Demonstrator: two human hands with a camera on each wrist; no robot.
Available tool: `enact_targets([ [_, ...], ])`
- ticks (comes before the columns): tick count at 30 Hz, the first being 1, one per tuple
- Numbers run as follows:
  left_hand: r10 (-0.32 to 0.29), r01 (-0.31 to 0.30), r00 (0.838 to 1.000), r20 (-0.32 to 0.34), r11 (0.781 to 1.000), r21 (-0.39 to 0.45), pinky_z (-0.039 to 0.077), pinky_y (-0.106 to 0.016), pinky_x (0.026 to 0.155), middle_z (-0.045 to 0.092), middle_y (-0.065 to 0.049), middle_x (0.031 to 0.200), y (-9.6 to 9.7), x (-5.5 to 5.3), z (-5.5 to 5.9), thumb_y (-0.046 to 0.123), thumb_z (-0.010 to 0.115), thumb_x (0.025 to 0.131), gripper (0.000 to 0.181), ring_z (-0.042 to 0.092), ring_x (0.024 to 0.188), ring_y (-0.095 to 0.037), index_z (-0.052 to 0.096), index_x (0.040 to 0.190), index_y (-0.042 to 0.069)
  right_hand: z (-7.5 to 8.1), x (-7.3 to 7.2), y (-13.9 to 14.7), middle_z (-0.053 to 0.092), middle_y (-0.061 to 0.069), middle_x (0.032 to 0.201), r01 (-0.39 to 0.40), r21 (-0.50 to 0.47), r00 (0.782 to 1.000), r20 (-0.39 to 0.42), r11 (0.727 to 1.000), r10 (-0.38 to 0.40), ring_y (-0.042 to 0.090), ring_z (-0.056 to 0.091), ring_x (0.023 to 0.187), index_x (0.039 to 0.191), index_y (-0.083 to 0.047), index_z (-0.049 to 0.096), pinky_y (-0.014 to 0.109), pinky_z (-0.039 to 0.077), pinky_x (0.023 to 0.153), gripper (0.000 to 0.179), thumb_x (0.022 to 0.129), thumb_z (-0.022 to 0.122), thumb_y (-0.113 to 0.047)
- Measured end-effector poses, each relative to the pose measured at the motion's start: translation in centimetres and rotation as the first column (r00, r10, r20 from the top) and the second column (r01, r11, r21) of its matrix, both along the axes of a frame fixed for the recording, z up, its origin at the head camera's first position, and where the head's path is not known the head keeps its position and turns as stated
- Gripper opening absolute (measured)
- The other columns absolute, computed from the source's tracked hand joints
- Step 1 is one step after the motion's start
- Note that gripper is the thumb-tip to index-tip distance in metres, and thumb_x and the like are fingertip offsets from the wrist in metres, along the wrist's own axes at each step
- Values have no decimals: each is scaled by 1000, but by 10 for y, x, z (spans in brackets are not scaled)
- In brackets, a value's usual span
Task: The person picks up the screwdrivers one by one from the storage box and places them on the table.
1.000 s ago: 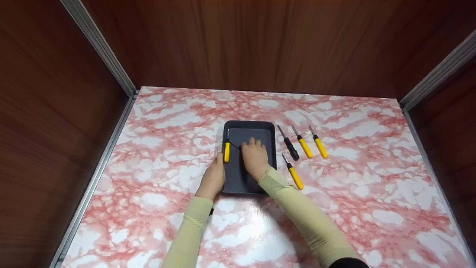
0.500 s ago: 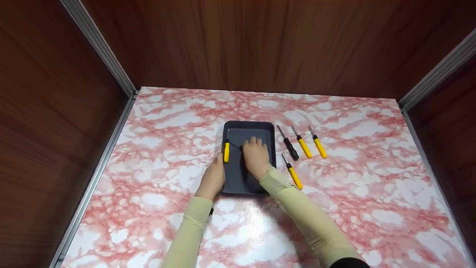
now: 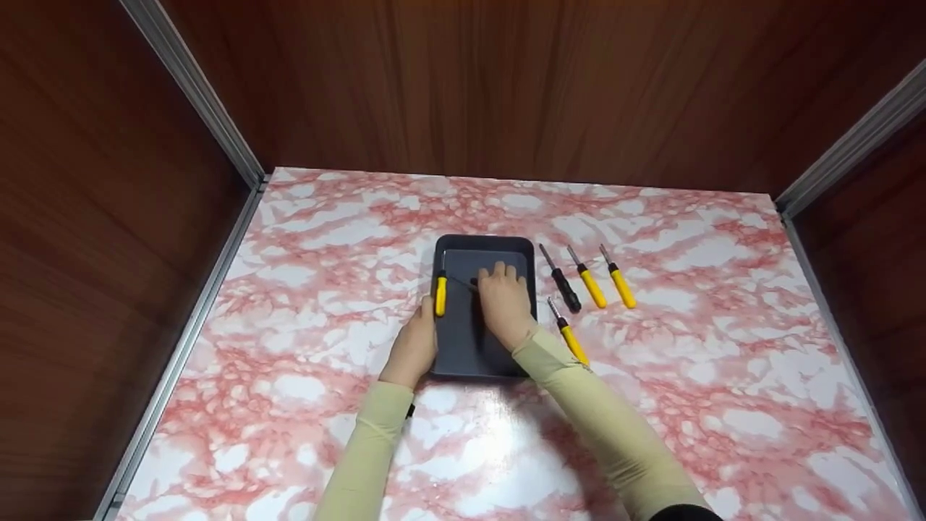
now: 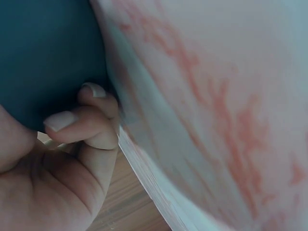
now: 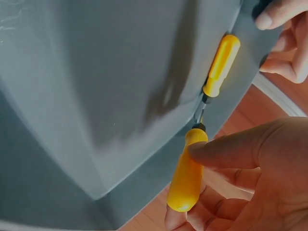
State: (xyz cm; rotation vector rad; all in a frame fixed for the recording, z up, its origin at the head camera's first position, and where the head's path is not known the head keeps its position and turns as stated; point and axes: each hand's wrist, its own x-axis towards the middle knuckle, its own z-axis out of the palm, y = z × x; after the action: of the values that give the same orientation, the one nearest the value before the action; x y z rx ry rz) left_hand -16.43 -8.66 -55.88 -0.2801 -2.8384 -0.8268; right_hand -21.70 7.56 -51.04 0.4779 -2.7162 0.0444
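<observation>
My left hand (image 3: 412,344) grips the left wall of a dark grey rectangular tray (image 3: 486,366); in the left wrist view its fingers (image 4: 79,127) curl against the tray's dark side. Over the tray's inside, my right hand (image 3: 505,302) holds a yellow-handled screwdriver (image 5: 185,178), the thumb pressed along the handle and fingers behind it. From above, the hand hides that handle; only the black collar and thin shaft show, pointing left. Another yellow-handled screwdriver (image 3: 440,295) lies along the tray's left inner wall, close to my left thumb.
To the tray's right lie a black screwdriver (image 3: 565,288) and two yellow-handled ones (image 3: 592,286), side by side. A further yellow-handled screwdriver (image 3: 571,340) lies nearer, beside my right sleeve. Wooden panels (image 3: 477,87) enclose the red-and-white marbled table (image 3: 333,224).
My right hand has shifted slightly to the right and away from me inside the tray, carrying its screwdriver along. The left hand and the tray stay in place.
</observation>
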Motion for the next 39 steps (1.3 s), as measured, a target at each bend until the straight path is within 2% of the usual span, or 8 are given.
enact_targets([
  [11, -2, 2, 1000, -14, 1000, 10, 49, -46, 64, 58, -18, 91, 0, 1, -1, -5, 46, 94, 23, 61, 73, -35, 39, 116, -2, 4, 3, 4, 55, 19, 84, -12, -41, 1000, -29, 999, 11, 35, 56, 78, 88, -1, 64, 45, 47, 60, 8, 89, 58, -7],
  [15, 0, 0, 1000, -5, 1000, 15, 49, -47, 66, 58, -18, 92, 0, 1, -1, -5, 45, 94, 23, 61, 74, -36, 39, 116, -1, 6, 4, 8, 55, 20, 84, -16, -62, 1000, -11, 998, 15, 36, 55, 78, 88, 1, 63, 46, 47, 60, 14, 92, 60, -12],
  [19, 7, -7, 1000, -14, 1000, 18, 49, -47, 64, 58, -18, 91, -1, -1, -3, -5, 46, 94, 25, 61, 72, -35, 39, 117, 0, 9, 3, 12, 55, 20, 85, -7, -71, 1000, 22, 997, 9, 37, 55, 80, 89, 1, 63, 47, 47, 61, 10, 91, 59, -8],
  [29, 2, -5, 997, 73, 999, 34, 49, -45, 65, 58, -16, 94, 0, 1, 3, -2, 41, 97, 24, 61, 74, -32, 38, 121, 0, 20, 1, 24, 56, 22, 89, 9, -76, 998, 64, 997, -4, 38, 56, 84, 94, 2, 62, 48, 48, 63, 11, 84, 58, 3],
  [39, 11, -13, 997, 82, 999, 31, 49, -46, 68, 58, -17, 97, 1, 1, 5, -3, 40, 97, 25, 62, 77, -34, 37, 122, 1, 23, 2, 32, 55, 22, 91, 32, -84, 998, 65, 996, -27, 38, 56, 83, 100, 1, 63, 48, 49, 63, 16, 84, 59, 3],
])
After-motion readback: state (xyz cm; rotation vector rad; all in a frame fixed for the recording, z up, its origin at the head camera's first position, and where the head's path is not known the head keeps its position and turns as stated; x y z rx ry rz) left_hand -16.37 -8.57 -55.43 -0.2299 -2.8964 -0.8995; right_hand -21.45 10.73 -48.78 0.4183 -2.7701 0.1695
